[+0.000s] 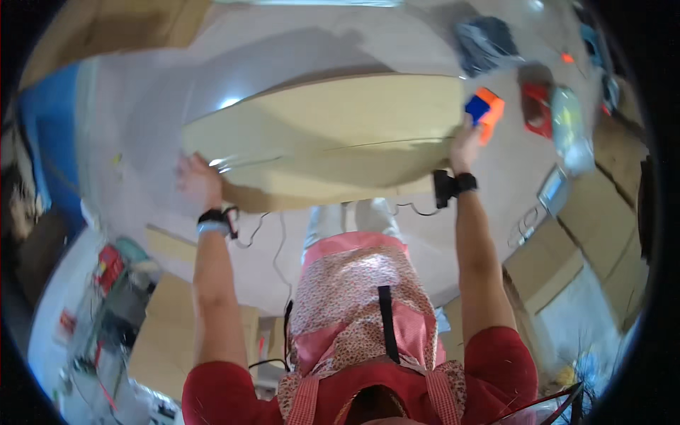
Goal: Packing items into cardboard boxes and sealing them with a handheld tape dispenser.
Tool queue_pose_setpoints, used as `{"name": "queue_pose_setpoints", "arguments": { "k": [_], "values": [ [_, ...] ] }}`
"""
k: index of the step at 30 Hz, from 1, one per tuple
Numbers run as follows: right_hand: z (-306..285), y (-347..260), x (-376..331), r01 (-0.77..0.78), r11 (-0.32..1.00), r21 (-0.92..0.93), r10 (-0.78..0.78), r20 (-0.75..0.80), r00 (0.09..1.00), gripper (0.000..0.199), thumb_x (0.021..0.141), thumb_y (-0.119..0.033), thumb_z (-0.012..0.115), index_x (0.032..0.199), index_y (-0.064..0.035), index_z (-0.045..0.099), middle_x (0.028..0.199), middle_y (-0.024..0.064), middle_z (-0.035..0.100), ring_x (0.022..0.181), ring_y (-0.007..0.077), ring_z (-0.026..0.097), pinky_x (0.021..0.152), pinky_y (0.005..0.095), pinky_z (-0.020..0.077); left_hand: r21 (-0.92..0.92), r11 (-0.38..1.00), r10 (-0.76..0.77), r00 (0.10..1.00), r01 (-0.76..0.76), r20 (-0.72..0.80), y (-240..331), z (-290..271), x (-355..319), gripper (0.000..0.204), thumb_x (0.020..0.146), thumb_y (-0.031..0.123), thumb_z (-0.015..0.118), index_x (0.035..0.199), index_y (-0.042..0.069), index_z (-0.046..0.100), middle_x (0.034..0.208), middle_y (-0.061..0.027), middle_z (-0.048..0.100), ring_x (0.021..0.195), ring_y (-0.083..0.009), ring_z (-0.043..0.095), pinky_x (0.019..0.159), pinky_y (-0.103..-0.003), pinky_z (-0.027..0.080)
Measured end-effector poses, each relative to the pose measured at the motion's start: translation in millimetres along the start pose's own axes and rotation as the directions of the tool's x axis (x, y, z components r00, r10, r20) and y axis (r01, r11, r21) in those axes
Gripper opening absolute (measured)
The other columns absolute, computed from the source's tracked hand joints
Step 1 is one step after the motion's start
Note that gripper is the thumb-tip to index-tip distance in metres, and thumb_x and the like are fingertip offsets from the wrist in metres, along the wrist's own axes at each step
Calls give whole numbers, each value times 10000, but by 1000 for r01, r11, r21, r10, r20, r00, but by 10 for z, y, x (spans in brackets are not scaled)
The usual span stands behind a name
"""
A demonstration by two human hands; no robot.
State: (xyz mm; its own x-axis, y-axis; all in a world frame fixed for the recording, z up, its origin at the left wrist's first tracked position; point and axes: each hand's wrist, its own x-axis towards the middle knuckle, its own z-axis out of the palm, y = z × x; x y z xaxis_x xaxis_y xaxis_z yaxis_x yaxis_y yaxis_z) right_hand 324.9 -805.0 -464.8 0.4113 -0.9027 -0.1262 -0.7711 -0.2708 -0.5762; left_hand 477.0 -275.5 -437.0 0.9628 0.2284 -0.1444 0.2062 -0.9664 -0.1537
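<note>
A long tan cardboard box (340, 113) lies crosswise in front of me, a thin seam running along its top. Near its left end, shiny clear tape (221, 167) glints on the seam. My left hand (200, 180) is at that end, its fingers bent over the box's edge and partly blurred. At the right end, my right hand (464, 147) is closed around an orange and blue tape dispenser (489, 113), close to the cardboard edge. The hand hides part of the dispenser. Black bands with small devices circle both my wrists.
A dark plastic bag (487, 44) lies on the floor at the far right. Nearer are a red container (536, 110) and a clear greenish bag (569, 124). Flattened cardboard (602, 212) is at the right, more cardboard (166, 333) at the lower left. Cables (280, 248) trail below the box.
</note>
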Motion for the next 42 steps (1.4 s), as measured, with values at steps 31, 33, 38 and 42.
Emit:
{"name": "queue_pose_setpoints", "arguments": {
  "k": [31, 33, 38, 42],
  "values": [
    [-919, 1043, 343, -113, 904, 413, -146, 546, 825, 456, 791, -415, 634, 981, -3, 591, 776, 168, 624, 745, 299, 629, 681, 369, 482, -88, 166, 984, 172, -982, -56, 3790, -543, -1807, 699, 894, 495, 387, 1400, 24, 285, 1485, -191, 182, 1363, -410, 135, 1069, -550, 116],
    [-618, 1207, 262, -57, 888, 457, -193, 481, 855, 452, 790, -413, 638, 1008, -19, 597, 768, 168, 620, 748, 317, 624, 688, 381, 481, -108, 157, 985, 163, -982, -54, 3812, -471, -1896, 703, 894, 502, 380, 1400, 23, 286, 1485, -190, 182, 1363, -411, 135, 1069, -550, 117],
    [-349, 1522, 527, 248, 968, -33, -160, 680, 716, 442, 793, -430, 627, 1000, -40, 604, 781, 171, 622, 763, 340, 615, 700, 405, 480, -115, 185, 981, 190, -976, -37, 3755, -404, -1844, 722, 877, 523, 401, 1400, 37, 293, 1486, -185, 181, 1362, -414, 131, 1071, -558, 109],
    [-725, 1126, 309, 304, 912, 275, -403, 461, 791, 442, 799, -463, 598, 961, -53, 605, 791, 191, 616, 787, 364, 604, 716, 427, 474, -106, 202, 976, 209, -974, -54, 3788, -450, -1808, 725, 869, 519, 423, 1400, 42, 293, 1487, -186, 178, 1364, -412, 129, 1070, -565, 104]
  ]
}}
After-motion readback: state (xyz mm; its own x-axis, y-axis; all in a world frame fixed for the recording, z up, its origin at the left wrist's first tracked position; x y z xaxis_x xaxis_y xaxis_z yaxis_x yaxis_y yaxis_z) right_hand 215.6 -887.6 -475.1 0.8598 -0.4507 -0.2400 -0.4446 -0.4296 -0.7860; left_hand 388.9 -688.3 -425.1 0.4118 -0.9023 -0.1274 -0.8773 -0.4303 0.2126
